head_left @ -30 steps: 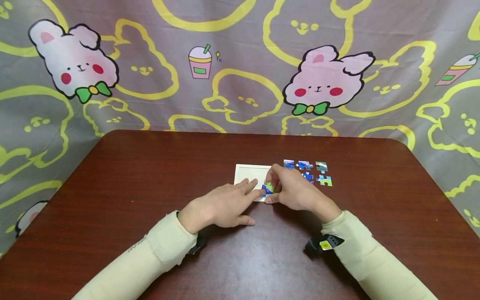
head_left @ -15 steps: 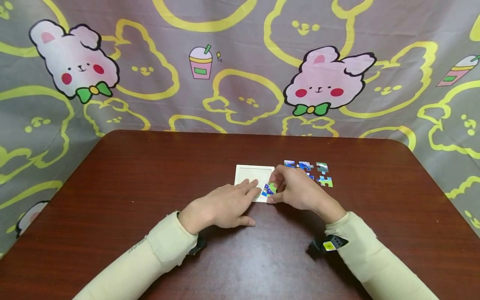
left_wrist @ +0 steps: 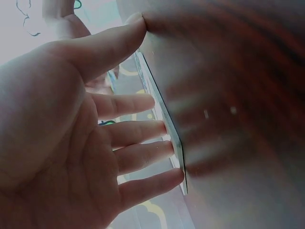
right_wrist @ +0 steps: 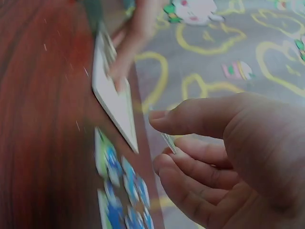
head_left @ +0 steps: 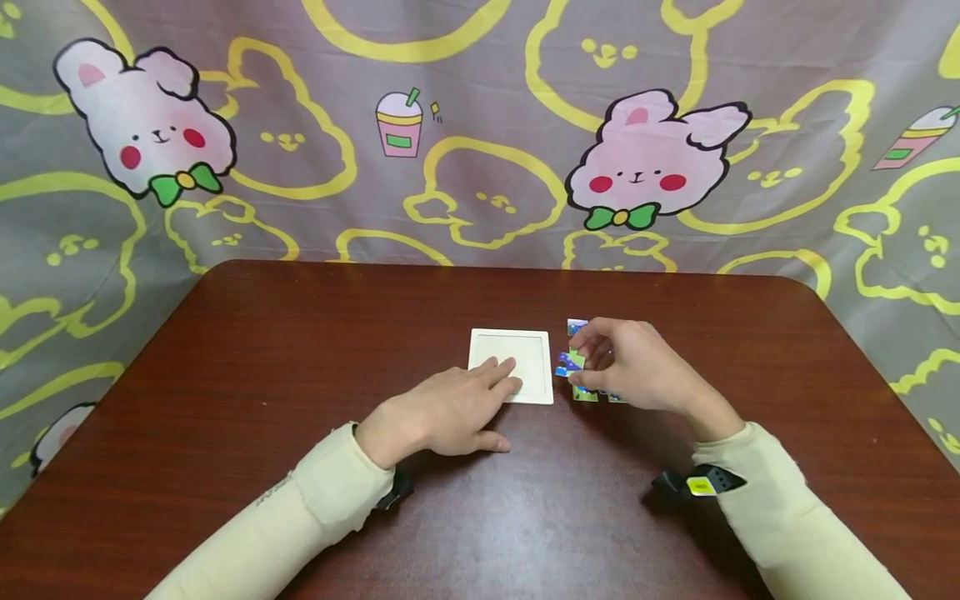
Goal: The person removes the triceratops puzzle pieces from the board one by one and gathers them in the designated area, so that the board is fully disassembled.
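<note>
A white square puzzle tray lies on the table, its recess bare where it shows. My left hand rests with spread, straight fingers on the tray's near left part; the left wrist view has its fingertips along the tray edge. To the right of the tray, my right hand pinches a blue and green puzzle piece. In the right wrist view that puzzle piece appears edge-on between thumb and fingers. Below and behind this hand lie loose puzzle pieces, several of them covered by it.
The dark red-brown wooden table spreads around both hands. Behind its far edge hangs a grey cloth with yellow outlines and rabbit prints. A black wrist device is strapped under the right sleeve.
My right hand has lifted the puzzle piece off the tray and carried it to the right, over the loose pieces. The left hand has stayed in place.
</note>
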Motion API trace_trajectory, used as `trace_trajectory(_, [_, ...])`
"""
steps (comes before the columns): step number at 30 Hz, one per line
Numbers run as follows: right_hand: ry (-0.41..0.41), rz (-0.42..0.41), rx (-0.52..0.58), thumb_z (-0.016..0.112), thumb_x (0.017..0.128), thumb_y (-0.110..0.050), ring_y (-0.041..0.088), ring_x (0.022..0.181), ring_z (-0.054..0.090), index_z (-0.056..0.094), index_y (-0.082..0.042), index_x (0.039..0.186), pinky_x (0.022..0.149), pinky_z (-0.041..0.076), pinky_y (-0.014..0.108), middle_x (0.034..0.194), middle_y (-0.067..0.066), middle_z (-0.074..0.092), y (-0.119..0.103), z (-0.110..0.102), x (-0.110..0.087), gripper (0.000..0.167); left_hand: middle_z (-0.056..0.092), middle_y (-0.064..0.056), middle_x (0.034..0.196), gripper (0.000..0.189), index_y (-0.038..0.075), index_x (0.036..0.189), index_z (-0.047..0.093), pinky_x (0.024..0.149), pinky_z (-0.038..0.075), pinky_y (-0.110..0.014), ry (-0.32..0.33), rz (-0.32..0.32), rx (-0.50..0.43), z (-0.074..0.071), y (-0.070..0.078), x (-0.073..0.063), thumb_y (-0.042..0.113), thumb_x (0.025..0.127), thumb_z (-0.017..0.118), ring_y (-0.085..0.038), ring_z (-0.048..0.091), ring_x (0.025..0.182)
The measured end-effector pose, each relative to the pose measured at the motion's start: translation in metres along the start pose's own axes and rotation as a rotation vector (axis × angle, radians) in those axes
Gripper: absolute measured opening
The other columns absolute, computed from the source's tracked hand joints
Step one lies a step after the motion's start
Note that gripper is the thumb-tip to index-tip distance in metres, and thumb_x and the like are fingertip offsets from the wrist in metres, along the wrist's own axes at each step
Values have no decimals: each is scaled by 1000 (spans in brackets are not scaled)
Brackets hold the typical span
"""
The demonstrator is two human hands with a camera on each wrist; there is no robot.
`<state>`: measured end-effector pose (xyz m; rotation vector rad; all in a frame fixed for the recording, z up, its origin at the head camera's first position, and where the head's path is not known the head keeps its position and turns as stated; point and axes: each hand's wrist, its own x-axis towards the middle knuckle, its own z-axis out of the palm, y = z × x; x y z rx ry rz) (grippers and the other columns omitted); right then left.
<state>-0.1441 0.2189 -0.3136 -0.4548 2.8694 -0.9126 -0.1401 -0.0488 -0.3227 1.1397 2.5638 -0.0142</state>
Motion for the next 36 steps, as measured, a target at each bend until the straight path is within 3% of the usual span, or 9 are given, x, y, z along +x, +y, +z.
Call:
trace_trajectory(6, [57, 43, -46, 88, 88, -17, 23, 94, 69, 73, -7, 122, 69, 57, 27, 107, 10, 76, 31, -27, -26, 39, 23, -13, 178, 78, 12, 163, 40, 126, 39, -50, 0, 7, 11, -2, 1, 0, 54, 103, 65, -32, 26, 164])
trace_trajectory(15, [9, 114, -120, 90, 86, -19, 21, 94, 70, 75, -5, 123, 74, 56, 26, 108, 8, 77, 72, -40, -51, 42, 24, -13, 178, 77, 13, 163, 41, 125, 40, -50, 0, 1, 19, -3, 0, -2, 54, 102, 65, -32, 27, 164])
trace_trajectory(26, [-30, 94, -112, 88, 87, -15, 19, 91, 58, 78, -9, 118, 68, 44, 26, 100, 2, 68, 80, -34, -51, 34, 22, -12, 178, 78, 14, 164, 39, 124, 42, -47, -8, -13, 25, -3, 0, -2, 55, 103, 64, -31, 25, 165])
trace_trajectory(36, [-25, 113, -117, 91, 84, -19, 20, 92, 58, 78, -8, 117, 68, 46, 26, 100, 3, 69, 83, -34, -54, 37, 23, -14, 178, 77, 15, 163, 40, 123, 42, -49, 6, -1, 7, -2, 1, -1, 54, 102, 66, -33, 26, 164])
